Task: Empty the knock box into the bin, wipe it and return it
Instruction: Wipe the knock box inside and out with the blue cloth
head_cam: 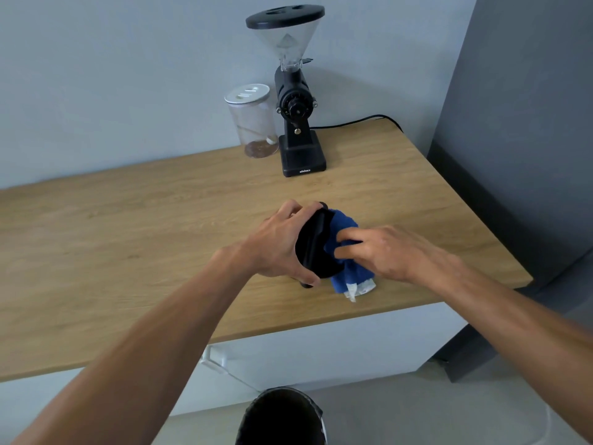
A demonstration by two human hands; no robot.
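While the small black knock box is tilting on its side near the front edge of the light wooden worktop, the left hand is clamping it, fingers wrapped around its body. The right hand is pressing a crumpled blue cloth into its opening, fingers closed on the fabric. A black coffee grinder and a clear plastic jar are standing by the back edge; a dark round bin is sitting below the front edge.

Knock box: black, round; we are seeing it tipped on its side over the wooden tabletop, mouth facing right. Cloth: blue with a white tag, pressing into that mouth and trailing onto the tabletop. Bin: dark, open-topped, sitting on the floor below the tabletop's front edge.
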